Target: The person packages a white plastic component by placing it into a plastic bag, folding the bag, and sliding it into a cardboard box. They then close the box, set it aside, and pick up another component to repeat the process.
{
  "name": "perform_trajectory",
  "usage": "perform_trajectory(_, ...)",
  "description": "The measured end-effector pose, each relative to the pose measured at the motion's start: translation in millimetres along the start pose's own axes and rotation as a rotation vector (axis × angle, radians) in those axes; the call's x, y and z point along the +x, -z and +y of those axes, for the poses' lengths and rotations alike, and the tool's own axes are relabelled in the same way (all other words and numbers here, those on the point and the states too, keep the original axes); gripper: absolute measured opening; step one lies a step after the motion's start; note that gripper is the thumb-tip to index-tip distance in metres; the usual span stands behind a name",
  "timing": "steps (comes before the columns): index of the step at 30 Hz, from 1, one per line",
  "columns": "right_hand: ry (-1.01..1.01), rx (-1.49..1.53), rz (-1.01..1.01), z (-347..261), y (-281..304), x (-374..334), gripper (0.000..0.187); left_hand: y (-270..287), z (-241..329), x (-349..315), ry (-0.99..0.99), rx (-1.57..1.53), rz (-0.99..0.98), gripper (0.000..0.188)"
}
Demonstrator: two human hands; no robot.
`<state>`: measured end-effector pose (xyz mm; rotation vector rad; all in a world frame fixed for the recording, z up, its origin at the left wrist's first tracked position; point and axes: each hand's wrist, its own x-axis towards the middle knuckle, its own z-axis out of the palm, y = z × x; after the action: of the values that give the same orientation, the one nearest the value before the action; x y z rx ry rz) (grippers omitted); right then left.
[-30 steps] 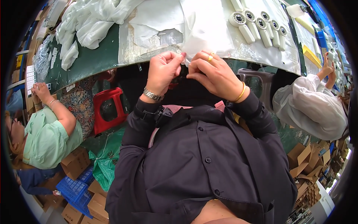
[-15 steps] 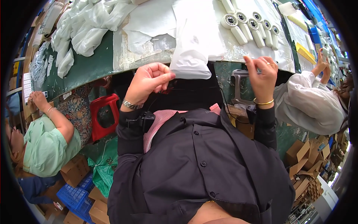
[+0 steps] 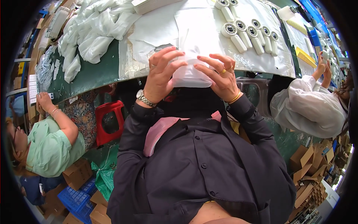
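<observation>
A frosted white plastic bag (image 3: 192,77) lies lengthwise before me, its near end hanging over the table edge. From the left, my left hand (image 3: 160,76) curls its fingers over the side of this end, with the thumb hidden. Opposite it, my right hand (image 3: 222,79) grips the other side with bent fingers, their tips on the plastic. A gap separates the two hands' fingertips. What the bag holds, if anything, cannot be made out through the plastic.
Several white handheld fans (image 3: 253,33) lie at the far right on a white sheet. A heap of white plastic bags (image 3: 93,35) fills the far left. Co-workers sit at both sides, one in a green shirt (image 3: 56,149). A red stool (image 3: 100,127) stands left below the table.
My right hand has come down leftward from the air onto the bag. My left hand has shifted right and further over the bag's side. The bag's near end sits slightly closer to me.
</observation>
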<state>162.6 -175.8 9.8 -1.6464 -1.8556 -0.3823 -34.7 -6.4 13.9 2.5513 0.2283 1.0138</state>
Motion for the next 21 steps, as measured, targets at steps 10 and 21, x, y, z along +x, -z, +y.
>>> perform_trajectory(10,-0.473,0.371,0.151,5.0,-8.7,28.3,0.008,-24.7,2.0,21.7,0.307,-0.158,0.179,0.007)
perform_trajectory(21,-0.916,0.433,0.059,30.9,-25.1,40.5,0.034,-53.7,-11.2,33.8,0.566,-0.045,0.210,0.027)
